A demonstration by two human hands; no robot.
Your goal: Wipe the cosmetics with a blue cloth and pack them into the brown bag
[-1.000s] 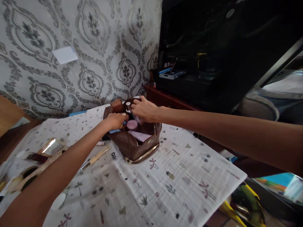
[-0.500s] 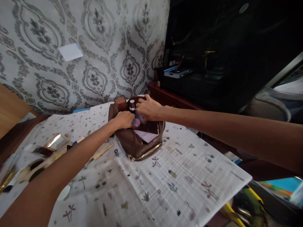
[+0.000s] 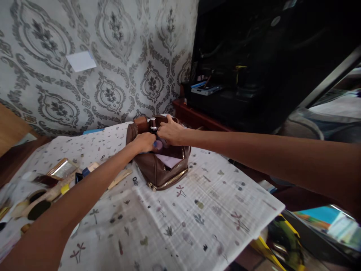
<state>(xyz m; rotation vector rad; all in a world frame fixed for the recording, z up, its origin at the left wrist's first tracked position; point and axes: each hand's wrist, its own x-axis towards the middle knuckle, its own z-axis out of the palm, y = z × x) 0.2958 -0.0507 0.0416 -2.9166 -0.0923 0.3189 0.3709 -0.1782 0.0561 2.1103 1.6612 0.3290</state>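
Note:
An unzipped brown leather toiletry bag [image 3: 145,165] sits on the patterned cloth, its gold zipper facing me. My left hand [image 3: 144,143] is closed over the bag's left rim, fingertips hidden inside. From the right, my right hand [image 3: 170,131] reaches into the opening with fingers curled down; what they hold is mostly hidden. Between the hands stands a dark bottle with a silvery cap [image 3: 153,123]. A small round pink item [image 3: 158,145] is close to my left fingertips. Toward the front of the bag lies a pale pink flat item [image 3: 169,160].
Several cosmetics lie on the left, among them a gold-framed palette [image 3: 62,168], a brush [image 3: 45,194] and a dark round compact [image 3: 38,209]. A patterned wall rises behind the cloth-covered table [image 3: 197,233]. On the right stands a large dark screen [image 3: 254,49].
The view has shifted slightly, so everything appears a little farther left. Both hands stay in the bag; the right hand's fingers have moved slightly, and the bottle stays upright.

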